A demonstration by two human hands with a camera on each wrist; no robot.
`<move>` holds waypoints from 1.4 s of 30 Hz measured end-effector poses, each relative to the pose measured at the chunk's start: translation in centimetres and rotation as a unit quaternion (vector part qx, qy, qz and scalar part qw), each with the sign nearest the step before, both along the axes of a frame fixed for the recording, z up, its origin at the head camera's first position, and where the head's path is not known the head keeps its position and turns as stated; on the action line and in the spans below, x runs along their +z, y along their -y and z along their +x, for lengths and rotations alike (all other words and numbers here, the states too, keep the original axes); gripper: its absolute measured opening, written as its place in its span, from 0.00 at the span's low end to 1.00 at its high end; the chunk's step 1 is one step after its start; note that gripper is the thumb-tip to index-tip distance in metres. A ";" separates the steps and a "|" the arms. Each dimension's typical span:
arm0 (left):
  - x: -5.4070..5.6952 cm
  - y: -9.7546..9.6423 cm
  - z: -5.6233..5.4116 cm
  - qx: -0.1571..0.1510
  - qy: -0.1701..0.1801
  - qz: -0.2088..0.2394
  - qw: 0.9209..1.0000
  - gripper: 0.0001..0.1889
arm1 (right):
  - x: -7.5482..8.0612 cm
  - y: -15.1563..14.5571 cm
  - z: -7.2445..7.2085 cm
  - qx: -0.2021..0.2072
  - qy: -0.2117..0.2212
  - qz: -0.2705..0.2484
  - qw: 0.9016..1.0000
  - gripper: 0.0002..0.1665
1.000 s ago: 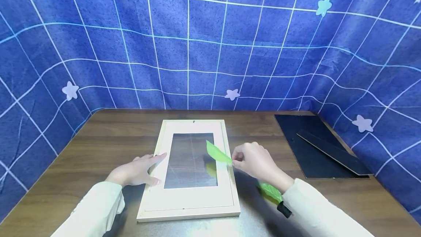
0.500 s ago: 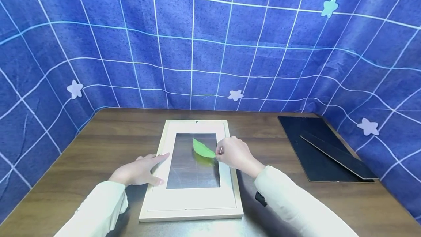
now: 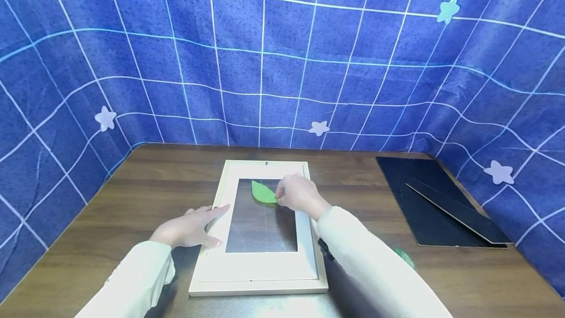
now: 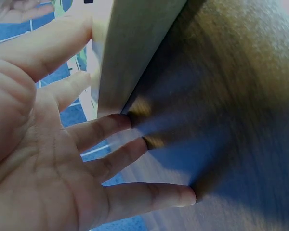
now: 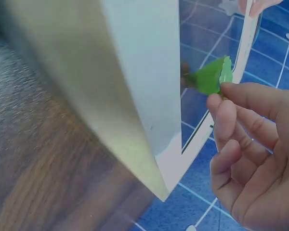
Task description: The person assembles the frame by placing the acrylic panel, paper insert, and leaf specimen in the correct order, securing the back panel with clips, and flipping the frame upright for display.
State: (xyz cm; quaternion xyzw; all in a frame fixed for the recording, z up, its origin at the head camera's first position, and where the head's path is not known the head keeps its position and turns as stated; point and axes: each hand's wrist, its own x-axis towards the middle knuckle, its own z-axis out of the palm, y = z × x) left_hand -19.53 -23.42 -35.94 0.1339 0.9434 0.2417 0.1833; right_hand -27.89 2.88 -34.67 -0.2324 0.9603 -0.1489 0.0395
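A pale wooden picture frame (image 3: pixel 258 288) with a white mat and a glossy transparent pane (image 3: pixel 262 229) lies flat on the table. Over the pane's upper part, my right hand (image 3: pixel 300 195) pinches a green leaf (image 3: pixel 263 193) by its end between thumb and fingertip. In the right wrist view the leaf (image 5: pixel 225 72) is seen edge-on, above its reflection in the pane. My left hand (image 3: pixel 185 228) rests on the frame's left side with fingers spread. The left wrist view shows my left hand's (image 4: pixel 53 159) thumb and forefinger at the frame edge (image 4: pixel 130 48), other fingertips on the table.
A dark backing board (image 3: pixel 397 175) lies at the table's right, with a narrow dark stand strip (image 3: pixel 459 210) tilted across it. Another green leaf (image 3: pixel 404 258) shows partly behind the right sleeve. A blue curtain (image 3: pixel 282 77) with stars and white lines hangs behind the table.
My right hand has carried the leaf leftward and away from me, from the frame's right side to over the pane's upper part. My left hand has stayed on the frame.
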 end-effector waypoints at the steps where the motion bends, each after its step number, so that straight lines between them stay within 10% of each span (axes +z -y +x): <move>1: 0.0 0.0 0.0 0.000 0.000 0.000 1.000 0.46 | 0.0 0.1 -0.2 -0.002 0.002 0.003 1.000 0.06; 29: -0.4 0.0 -0.4 -0.007 -0.003 0.003 1.000 0.46 | -0.4 0.4 -0.8 -0.032 -0.011 0.032 0.999 0.10; 42: -0.2 0.1 -0.2 -0.005 0.005 0.012 1.000 0.46 | 0.9 -2.8 0.0 -0.020 0.033 -0.138 0.990 0.09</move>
